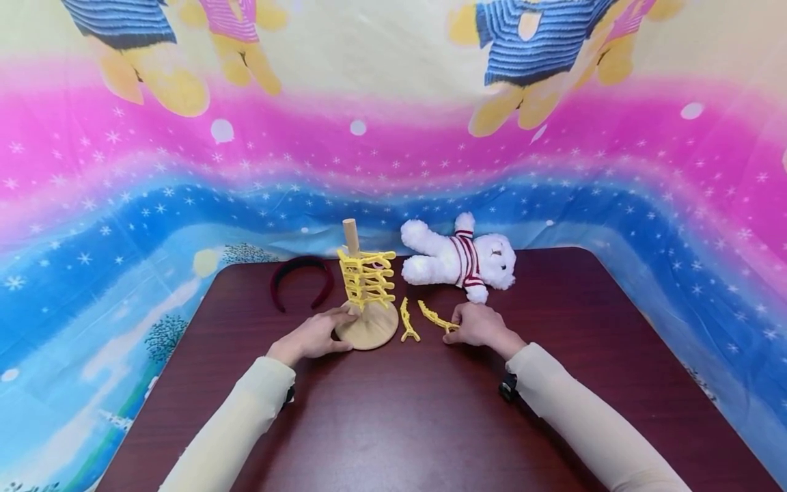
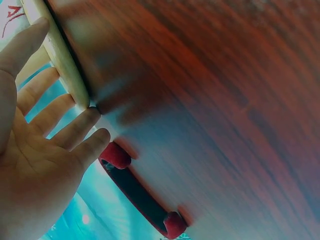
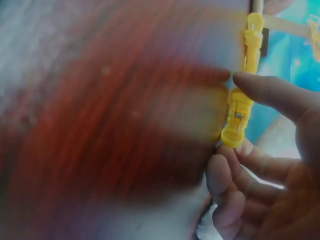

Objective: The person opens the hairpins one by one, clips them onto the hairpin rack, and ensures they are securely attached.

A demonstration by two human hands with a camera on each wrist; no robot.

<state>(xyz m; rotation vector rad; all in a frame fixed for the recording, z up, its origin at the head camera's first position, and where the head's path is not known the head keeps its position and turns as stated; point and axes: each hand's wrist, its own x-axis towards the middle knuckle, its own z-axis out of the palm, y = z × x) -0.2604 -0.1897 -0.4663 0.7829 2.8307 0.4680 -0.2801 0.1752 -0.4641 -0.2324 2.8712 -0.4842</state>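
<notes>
My left hand [image 1: 318, 333] lies beside the round base [image 1: 369, 335] of a wooden stand, its thumb and fingers touching the rim; in the left wrist view the fingers [image 2: 65, 102] look fairly straight. Several yellow hair clips [image 1: 367, 277] hang stacked around the stand's post [image 1: 350, 236]. At the right, my right hand [image 1: 482, 326] has its thumb and fingertips around the handle end of a yellow hair clip [image 3: 239, 115], which lies close to the table. Another yellow hair clip [image 1: 406, 321] rests on the table between the stand and that hand.
A white plush bear [image 1: 470, 263] in a striped top lies on its side at the back of the dark wooden table [image 1: 393, 424]. Behind the left hand sits a dark red headband [image 1: 301, 263]. A patterned cloth [image 1: 393, 157] surrounds the table.
</notes>
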